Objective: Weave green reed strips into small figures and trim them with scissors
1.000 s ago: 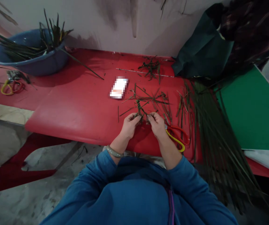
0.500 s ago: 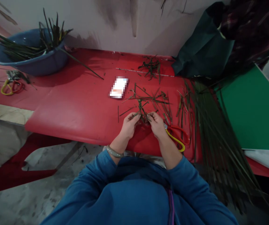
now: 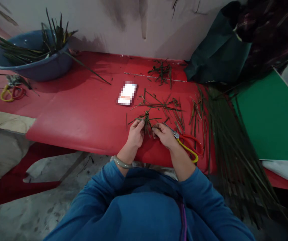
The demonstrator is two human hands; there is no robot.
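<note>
A small figure woven from green leaf strips (image 3: 147, 117) stands between my hands, its knotted top pointing away from me and thin strips sticking out sideways. My left hand (image 3: 136, 132) pinches it on its left side. At its lower right, my right hand (image 3: 164, 134) has thumb and fingers closed on a strip of the figure. Partly under my right wrist lie scissors (image 3: 190, 145) with one red and one yellow handle. Just beyond my hands, loose cut leaf strips (image 3: 159, 105) are scattered over the red tabletop (image 3: 88, 110).
A blue basin (image 3: 46, 68) with long leaves stands at the back left, another pair of scissors (image 3: 13, 93) before it. A phone (image 3: 127, 94) with a blurred screen lies mid-table. More woven pieces (image 3: 161, 71) sit by the wall. Long palm leaves (image 3: 234, 160) hang over the right edge beside a green board (image 3: 272, 117).
Both hands have shifted slightly left, and the woven figure has moved left and a little nearer with them. The scissors' blades now show more beside my right hand.
</note>
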